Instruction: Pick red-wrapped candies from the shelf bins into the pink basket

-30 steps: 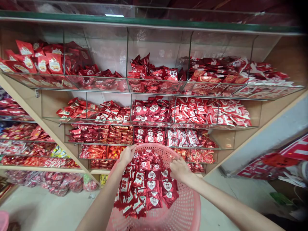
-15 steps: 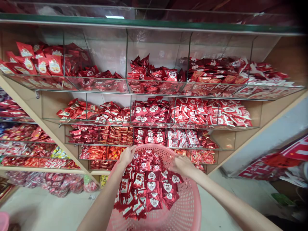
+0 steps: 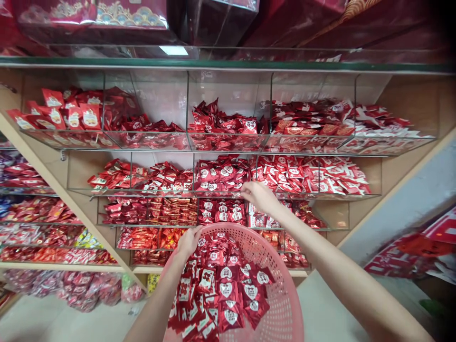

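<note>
My left hand (image 3: 189, 241) is closed on the far left rim of a pink perforated plastic basket (image 3: 285, 289). Inside the basket lie many red candy packets (image 3: 228, 289), some with white heart-shaped labels. Beyond the basket, my right hand (image 3: 259, 195) hovers in front of the glass shelf, its fingers curled together; whether anything is between them I cannot make out. Closest to those fingertips is the compartment of dark red packets with white labels (image 3: 223, 175). Beside it, to the right, lie red-and-white packets (image 3: 285, 172).
Glass dividers and front lips (image 3: 228, 153) split the shelves into compartments of red packets. Large dark red boxes (image 3: 107, 21) stand above. Lower left, filled plastic bags (image 3: 80, 287) rest on the floor. A slanted wooden side panel (image 3: 392, 190) borders the right.
My right hand has left the basket's right side and moved up to the shelf front. My left hand stays on the rim. The view has tilted upward, showing more boxes.
</note>
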### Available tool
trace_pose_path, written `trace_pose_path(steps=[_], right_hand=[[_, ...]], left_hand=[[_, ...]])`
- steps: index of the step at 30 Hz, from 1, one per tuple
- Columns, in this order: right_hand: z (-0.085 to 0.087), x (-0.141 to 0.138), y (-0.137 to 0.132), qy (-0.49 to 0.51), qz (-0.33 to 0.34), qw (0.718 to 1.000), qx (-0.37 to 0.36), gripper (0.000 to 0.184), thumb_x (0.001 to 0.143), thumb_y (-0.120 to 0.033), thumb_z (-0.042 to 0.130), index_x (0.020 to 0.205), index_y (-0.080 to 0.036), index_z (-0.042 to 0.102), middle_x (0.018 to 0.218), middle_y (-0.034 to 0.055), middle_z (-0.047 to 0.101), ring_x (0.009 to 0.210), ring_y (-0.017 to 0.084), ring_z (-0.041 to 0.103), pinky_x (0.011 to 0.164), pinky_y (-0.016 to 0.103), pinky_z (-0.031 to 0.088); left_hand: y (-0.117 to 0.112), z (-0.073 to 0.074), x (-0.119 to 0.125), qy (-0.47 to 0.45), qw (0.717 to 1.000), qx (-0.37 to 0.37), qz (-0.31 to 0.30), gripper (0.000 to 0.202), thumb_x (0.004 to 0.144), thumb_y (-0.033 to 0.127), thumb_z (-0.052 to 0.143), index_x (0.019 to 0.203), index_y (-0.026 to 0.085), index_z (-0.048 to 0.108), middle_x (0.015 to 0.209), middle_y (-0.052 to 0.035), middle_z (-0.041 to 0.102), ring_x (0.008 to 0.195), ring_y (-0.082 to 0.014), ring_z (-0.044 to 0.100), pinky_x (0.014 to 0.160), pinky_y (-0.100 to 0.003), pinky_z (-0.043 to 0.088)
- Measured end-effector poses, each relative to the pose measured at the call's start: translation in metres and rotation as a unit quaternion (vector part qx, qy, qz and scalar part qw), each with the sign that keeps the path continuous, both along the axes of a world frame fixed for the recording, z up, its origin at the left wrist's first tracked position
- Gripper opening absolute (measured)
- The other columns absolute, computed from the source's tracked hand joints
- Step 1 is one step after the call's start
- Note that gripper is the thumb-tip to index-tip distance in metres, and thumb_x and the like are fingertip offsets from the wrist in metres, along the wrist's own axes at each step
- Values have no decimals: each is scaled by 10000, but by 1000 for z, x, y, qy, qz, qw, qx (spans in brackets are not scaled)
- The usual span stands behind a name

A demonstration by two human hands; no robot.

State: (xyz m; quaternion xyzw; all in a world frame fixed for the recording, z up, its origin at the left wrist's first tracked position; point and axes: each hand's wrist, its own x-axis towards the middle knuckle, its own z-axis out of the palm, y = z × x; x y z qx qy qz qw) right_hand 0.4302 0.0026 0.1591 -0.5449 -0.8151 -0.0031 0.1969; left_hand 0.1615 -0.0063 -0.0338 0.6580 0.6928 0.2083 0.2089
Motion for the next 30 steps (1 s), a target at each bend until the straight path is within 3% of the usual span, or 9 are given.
trace_pose_path(steps=[2, 5, 10, 17, 24, 27, 30], right_hand=[[14, -8, 21, 1, -37, 999, 32, 159, 860, -227, 473, 941, -190, 605, 918, 57, 650, 840, 180, 587, 693, 264, 394], [19, -24, 41, -42, -58, 995, 74, 175, 858, -229, 490, 1005, -184, 575, 1014, 81, 625, 921, 202, 573, 720, 274, 407], [7, -57, 54, -119, -24, 986, 112, 269, 844, -221, 524, 1102, -146, 536, 1133, 125, 566, 1014, 226, 526, 792, 300, 431], [-1, -74, 69, -157, -63, 977, 129, 289, 856, -73, 374, 1042, -118, 591, 1097, 162, 561, 997, 245, 528, 776, 327, 441], [27, -56, 55, -4, -103, 986, 128, 268, 917, -217, 337, 998, -172, 589, 997, 106, 559, 825, 195, 578, 671, 282, 415], [34, -41, 37, 100, -49, 982, 153, 207, 895, -238, 404, 890, -185, 604, 898, 60, 557, 774, 164, 564, 677, 271, 402], [26, -28, 8, 205, 51, 966, 152, 198, 893, -251, 420, 834, -174, 592, 876, 46, 547, 732, 132, 557, 677, 262, 407]], left_hand=[[1, -1, -1, 4, 1000, 9, -3, 363, 896, 405, 399, 1195, 304, 580, 1200, -7, 618, 1089, -182, 577, 885, -252, 435], [2, -3, -1, 9, 1000, 10, -2, 366, 897, 419, 389, 1185, 314, 587, 1184, -10, 628, 1075, -190, 586, 866, -255, 445], [5, -9, -3, 24, 999, 24, 6, 372, 896, 423, 389, 1196, 313, 578, 1177, -13, 633, 1060, -195, 594, 854, -268, 455], [3, -5, -2, 24, 1000, 18, -2, 361, 903, 393, 381, 1186, 306, 588, 1207, -6, 614, 1086, -189, 578, 869, -262, 449], [-2, 3, 1, 15, 1000, 7, 6, 371, 897, 414, 393, 1207, 311, 570, 1197, -9, 620, 1094, -199, 572, 866, -263, 443], [-2, 1, 1, 22, 1000, 14, 0, 380, 900, 428, 375, 1197, 310, 578, 1168, -16, 638, 1071, -207, 586, 860, -279, 449], [-1, 0, 1, 26, 1000, 13, -4, 382, 900, 419, 378, 1208, 299, 570, 1169, -15, 637, 1056, -196, 593, 865, -270, 449]])
